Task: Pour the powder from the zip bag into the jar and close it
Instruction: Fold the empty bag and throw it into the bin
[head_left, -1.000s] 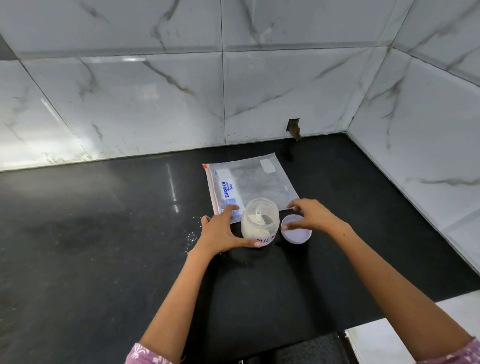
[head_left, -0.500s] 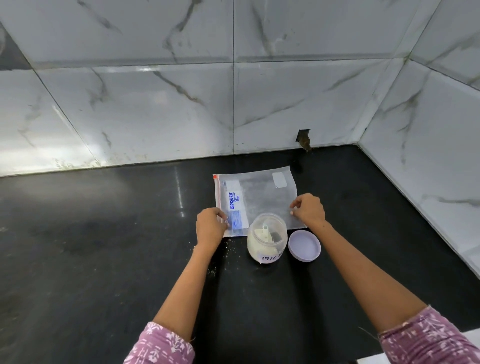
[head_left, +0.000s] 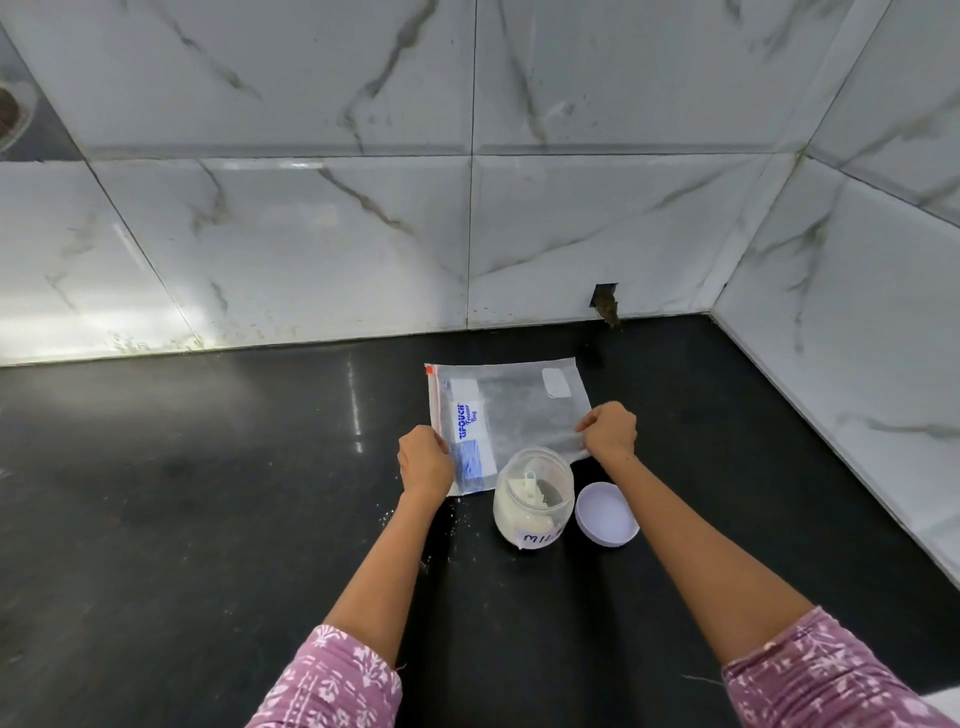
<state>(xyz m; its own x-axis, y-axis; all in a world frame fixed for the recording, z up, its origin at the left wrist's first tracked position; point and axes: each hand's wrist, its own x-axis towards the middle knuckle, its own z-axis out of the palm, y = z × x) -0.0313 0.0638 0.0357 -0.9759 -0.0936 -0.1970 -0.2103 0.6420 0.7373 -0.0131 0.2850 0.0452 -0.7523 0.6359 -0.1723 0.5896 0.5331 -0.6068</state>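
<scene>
A clear zip bag (head_left: 519, 410) with a blue label and a red zip strip lies flat on the black counter. My left hand (head_left: 425, 461) pinches its near left corner by the zip. My right hand (head_left: 609, 430) pinches its near right edge. Just in front of the bag stands an open clear jar (head_left: 533, 498) holding white powder and a small white scoop, with a handwritten label. Its white lid (head_left: 606, 513) lies upside down on the counter to the right of the jar.
The black counter (head_left: 208, 493) runs back to marble-tiled walls behind and on the right, forming a corner. Specks of spilled powder (head_left: 447, 525) dot the counter left of the jar. A small dark hole (head_left: 605, 304) sits low in the back wall.
My left hand left the jar and my right hand left the lid; both moved back and took hold of the bag's near corners. The view also shifted, showing more wall.
</scene>
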